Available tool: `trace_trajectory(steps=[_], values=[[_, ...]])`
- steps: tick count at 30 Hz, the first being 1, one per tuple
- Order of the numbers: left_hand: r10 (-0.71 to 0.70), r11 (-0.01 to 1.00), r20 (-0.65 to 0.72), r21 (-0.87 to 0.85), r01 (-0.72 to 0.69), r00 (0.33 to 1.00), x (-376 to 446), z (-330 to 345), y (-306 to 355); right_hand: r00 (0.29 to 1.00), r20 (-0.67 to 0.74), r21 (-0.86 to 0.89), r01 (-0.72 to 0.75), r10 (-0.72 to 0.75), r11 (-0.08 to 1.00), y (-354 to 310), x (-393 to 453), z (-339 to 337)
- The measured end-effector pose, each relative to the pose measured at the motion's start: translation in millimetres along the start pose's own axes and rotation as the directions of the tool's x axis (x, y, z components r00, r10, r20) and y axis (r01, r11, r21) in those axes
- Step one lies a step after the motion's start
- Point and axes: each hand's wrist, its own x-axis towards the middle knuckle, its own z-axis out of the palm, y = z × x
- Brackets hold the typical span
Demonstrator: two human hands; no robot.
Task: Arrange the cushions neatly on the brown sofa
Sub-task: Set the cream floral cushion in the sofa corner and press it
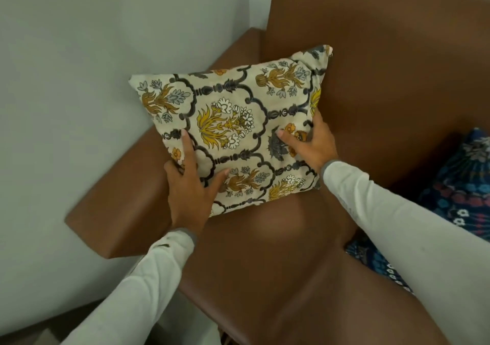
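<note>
- On the far left is the plain wall (79, 79). The arm of the brown sofa (127, 212) runs along it.
- Your left hand (192, 185) holds the lower left side of the cream cushion (230, 130). Your fingers (187, 143) lie spread on the front, and your thumb points in toward the middle.
- The cream cushion sits in the sofa's left corner. It leans back against the armrest and the backrest. It is right in front of you, between your two hands.
- The cushion is tilted. Its top edge goes from low on the left to high on the right, so its long side runs slantwise across the corner.
- Your right hand (315, 145) grips the right edge, with the thumb on the front and the fingers tucked behind.
- Both hands are about equally close to it. I think you need to turn it a little to set it straight.
- On the far right a dark blue cushion (456, 199) lies on the seat, partly hidden by your right sleeve (397, 225). Your right hand is nearer to it.
</note>
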Motion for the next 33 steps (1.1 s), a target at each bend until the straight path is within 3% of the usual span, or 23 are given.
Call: trace_trajectory(steps=[2, 4, 7, 10, 12, 15, 22, 27, 33], values=[[0.072, 0.973, -0.069, 0.223, -0.055, 0.995, -4, -8, 2, 0.988, -0.098, -0.189, 0.095, -0.115, 0.977, -1, -8, -4], [0.246, 0.868, -0.103, 0.466, -0.172, 0.964, -3, -17, 7, 0.931, -0.126, -0.439, 0.258, -0.344, 0.86, -6, -14, -9], [0.538, 0.675, -0.015, 0.606, -0.42, 0.843, 16, -18, 25, 0.829, 0.086, -0.592, 0.489, -0.553, 0.641, -16, -14, -13], [0.602, 0.609, 0.034, 0.627, -0.485, 0.798, 50, -15, 35, 0.824, 0.244, -0.591, 0.544, -0.511, 0.596, -27, -7, -14], [0.567, 0.612, 0.051, 0.642, -0.462, 0.822, 65, -16, 29, 0.824, 0.294, -0.608, 0.552, -0.484, 0.57, -35, -2, -13], [0.52, 0.619, 0.052, 0.665, -0.418, 0.853, 66, -13, 11, 0.796, 0.359, -0.685, 0.579, -0.487, 0.442, -45, 6, -8], [0.547, 0.586, 0.084, 0.672, -0.453, 0.833, 70, -12, 20, 0.827, 0.302, -0.801, 0.49, -0.475, 0.343, -44, -1, -13], [0.655, 0.504, 0.174, 0.624, -0.596, 0.735, 58, -10, 58, 0.862, 0.062, -0.854, 0.307, -0.503, 0.42, -23, -38, -61], [0.734, 0.463, 0.279, 0.462, -0.756, 0.62, 17, 35, 156, 0.876, -0.197, -0.891, 0.028, -0.44, 0.453, 25, -110, -159]])
